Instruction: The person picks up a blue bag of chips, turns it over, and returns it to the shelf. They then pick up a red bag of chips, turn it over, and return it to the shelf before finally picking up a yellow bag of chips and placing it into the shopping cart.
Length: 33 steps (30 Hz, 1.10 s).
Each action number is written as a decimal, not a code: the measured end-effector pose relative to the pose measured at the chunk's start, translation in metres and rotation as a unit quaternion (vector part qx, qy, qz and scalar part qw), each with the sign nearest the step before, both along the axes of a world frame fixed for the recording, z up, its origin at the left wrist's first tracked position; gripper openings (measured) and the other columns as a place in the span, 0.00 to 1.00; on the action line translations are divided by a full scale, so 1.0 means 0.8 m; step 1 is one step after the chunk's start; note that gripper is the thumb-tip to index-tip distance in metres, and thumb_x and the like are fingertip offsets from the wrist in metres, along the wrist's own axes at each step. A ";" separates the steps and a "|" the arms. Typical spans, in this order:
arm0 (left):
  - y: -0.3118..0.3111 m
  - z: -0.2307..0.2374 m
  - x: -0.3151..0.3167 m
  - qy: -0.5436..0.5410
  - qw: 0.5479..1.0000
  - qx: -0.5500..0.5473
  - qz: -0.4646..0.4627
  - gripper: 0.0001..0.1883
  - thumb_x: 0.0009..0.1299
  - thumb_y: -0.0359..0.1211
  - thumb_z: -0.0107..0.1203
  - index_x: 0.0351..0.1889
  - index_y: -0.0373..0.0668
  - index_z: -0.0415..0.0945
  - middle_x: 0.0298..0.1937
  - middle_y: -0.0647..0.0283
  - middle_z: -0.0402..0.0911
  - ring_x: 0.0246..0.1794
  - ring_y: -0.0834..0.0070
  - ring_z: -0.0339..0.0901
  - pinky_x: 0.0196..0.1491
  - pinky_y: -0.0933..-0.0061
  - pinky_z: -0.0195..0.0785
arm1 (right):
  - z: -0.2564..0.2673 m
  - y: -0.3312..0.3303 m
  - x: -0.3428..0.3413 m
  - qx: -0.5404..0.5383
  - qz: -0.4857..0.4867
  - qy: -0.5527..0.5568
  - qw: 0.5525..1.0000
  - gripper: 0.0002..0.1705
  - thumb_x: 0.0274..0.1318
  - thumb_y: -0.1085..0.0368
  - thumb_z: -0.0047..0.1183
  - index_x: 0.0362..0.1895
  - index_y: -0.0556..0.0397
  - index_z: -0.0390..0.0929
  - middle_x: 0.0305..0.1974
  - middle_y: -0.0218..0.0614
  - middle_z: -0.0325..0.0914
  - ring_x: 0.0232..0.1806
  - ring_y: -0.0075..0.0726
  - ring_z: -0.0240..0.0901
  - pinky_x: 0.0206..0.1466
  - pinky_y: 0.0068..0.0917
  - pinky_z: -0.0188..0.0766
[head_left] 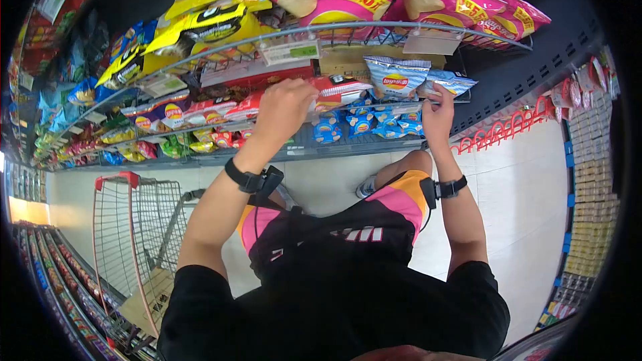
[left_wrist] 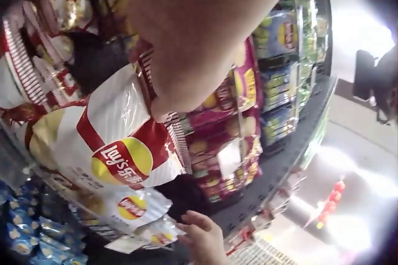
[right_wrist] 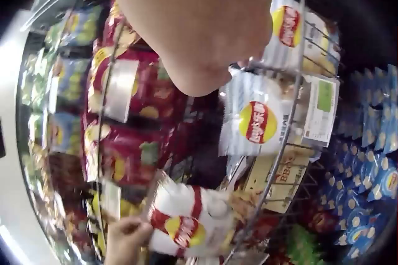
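Just beside the wire rail [right_wrist: 288,136], left grip [head_left: 287,107] pinches a red-white bag [right_wrist: 214,212]; right grip [head_left: 438,110] unclear.

Chip bags [head_left: 396,79] sit on shelving [head_left: 552,57] before the person [head_left: 328,294].

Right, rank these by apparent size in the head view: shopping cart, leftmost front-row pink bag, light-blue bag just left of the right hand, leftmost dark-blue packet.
1. Shopping cart
2. Pink bag
3. Light-blue bag
4. Dark-blue packet
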<state>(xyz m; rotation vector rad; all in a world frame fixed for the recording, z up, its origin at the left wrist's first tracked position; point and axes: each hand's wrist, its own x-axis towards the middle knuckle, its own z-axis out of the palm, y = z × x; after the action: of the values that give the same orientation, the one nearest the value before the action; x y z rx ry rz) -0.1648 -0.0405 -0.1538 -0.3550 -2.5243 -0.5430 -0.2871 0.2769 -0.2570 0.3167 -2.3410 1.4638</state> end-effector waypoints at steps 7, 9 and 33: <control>0.022 0.093 0.080 -0.018 0.984 0.130 -0.116 0.03 0.58 0.25 0.60 0.31 0.39 0.82 0.29 0.59 0.80 0.31 0.64 0.78 0.33 0.68 0.69 | 0.133 -0.065 0.118 -0.060 0.461 -0.063 0.883 0.53 0.38 0.59 0.73 0.68 0.57 0.56 0.67 0.41 0.59 0.68 0.36 0.57 0.68 0.33 0.56; 0.030 0.110 0.102 -0.078 0.970 0.208 -0.099 0.02 0.59 0.25 0.61 0.30 0.38 0.82 0.29 0.59 0.80 0.32 0.66 0.79 0.33 0.71 0.69 | 0.145 -0.082 0.148 -0.156 0.516 -0.161 0.827 0.52 0.37 0.60 0.74 0.65 0.59 0.58 0.64 0.42 0.64 0.64 0.34 0.62 0.66 0.32 0.59; 0.039 -0.017 0.174 -0.231 0.676 0.700 0.007 0.31 0.63 0.27 0.61 0.62 0.34 0.59 0.54 0.56 0.75 0.54 0.73 0.75 0.55 0.71 0.69 | 0.104 -0.131 0.213 -0.317 0.392 -0.481 0.717 0.27 0.59 0.65 0.57 0.59 0.57 0.61 0.56 0.43 0.72 0.56 0.37 0.72 0.58 0.34 0.71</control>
<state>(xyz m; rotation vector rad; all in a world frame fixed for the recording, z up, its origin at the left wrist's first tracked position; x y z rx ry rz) -0.0254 -0.0092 -0.1674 0.4524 -1.6759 -2.4818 -0.1170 0.1718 -0.1738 0.4454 -2.1283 3.4126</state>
